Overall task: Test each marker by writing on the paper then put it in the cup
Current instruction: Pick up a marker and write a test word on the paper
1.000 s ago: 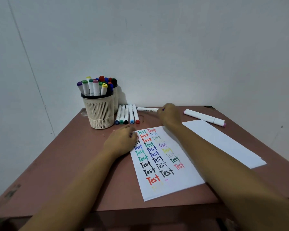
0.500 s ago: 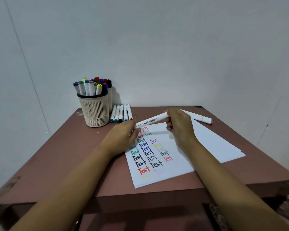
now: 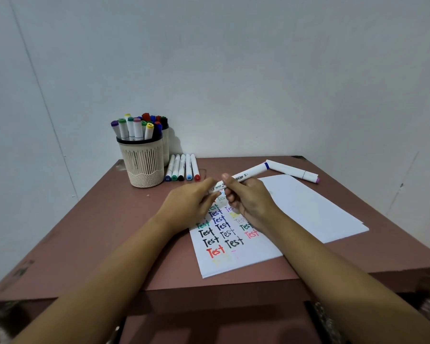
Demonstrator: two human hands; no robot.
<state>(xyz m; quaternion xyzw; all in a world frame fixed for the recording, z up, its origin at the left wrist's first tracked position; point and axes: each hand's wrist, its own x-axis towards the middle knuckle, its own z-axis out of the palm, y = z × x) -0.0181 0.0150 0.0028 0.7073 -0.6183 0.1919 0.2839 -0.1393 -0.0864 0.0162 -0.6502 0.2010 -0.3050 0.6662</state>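
- Five markers (image 3: 183,168) are lying beside the cup (image 3: 144,167), behind the written paper (image 3: 233,259).
- Right hand (image 3: 248,202) is gripping a white, blue-banded marker (image 3: 252,172); left hand (image 3: 189,204) is pinching its end.

One desk (image 3: 85,232) is standing here. Two cups are sitting on it, a front cup (image 3: 143,167) and a back cup (image 3: 166,147), both packed with too many markers to count. Five markers in a row (image 3: 183,168) are lying beside them. Two hands, the left hand (image 3: 191,203) and the right hand (image 3: 250,203), are holding one held marker (image 3: 250,173). One lone marker (image 3: 293,173) is lying apart. Two sheets are lying flat, a written sheet (image 3: 233,261) and a blank sheet (image 3: 308,207).
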